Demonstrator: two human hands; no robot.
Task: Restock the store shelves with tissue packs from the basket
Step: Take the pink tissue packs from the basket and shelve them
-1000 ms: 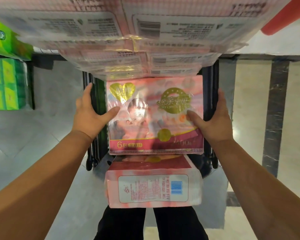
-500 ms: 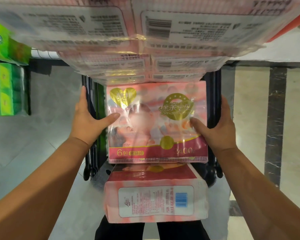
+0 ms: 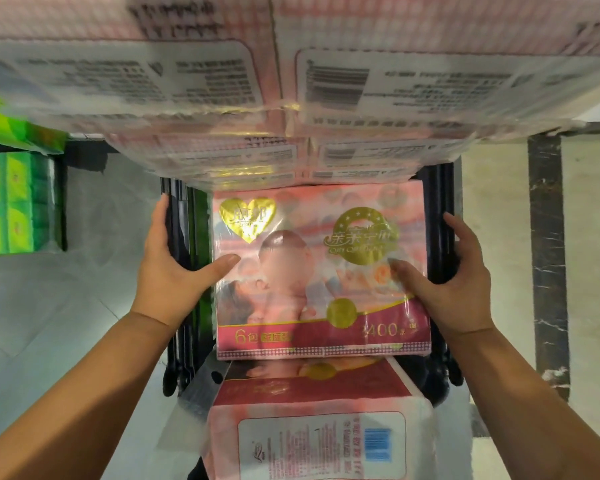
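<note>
- Nearest me, at the near end of the basket [image 3: 439, 237], a second pink pack [image 3: 319, 441] lay with its barcode label facing up. So at least one pack was left to shelve after the one I had.
- Over the middle of the basket, between its black rails, sat the tissue pack [image 3: 321, 271] I was handling. My left hand [image 3: 174, 268] and right hand [image 3: 454, 282] clasped its two short ends, thumbs pressed on the printed front and fingers wrapped round the sides.
- The pack's printed face pointed up at the camera, and the red "6" strip was along its near edge. Its long axis ran left to right across the basket, from hand to hand.
- Beyond the far end of the basket, the shelf stack [image 3: 291, 81] already held several rows of matching pink packs, label sides out. My guess is the restock was well underway, not finished.
- Off to the left of the basket were some green packs [image 3: 7, 202], which weren't part of this job as far as I could tell.
</note>
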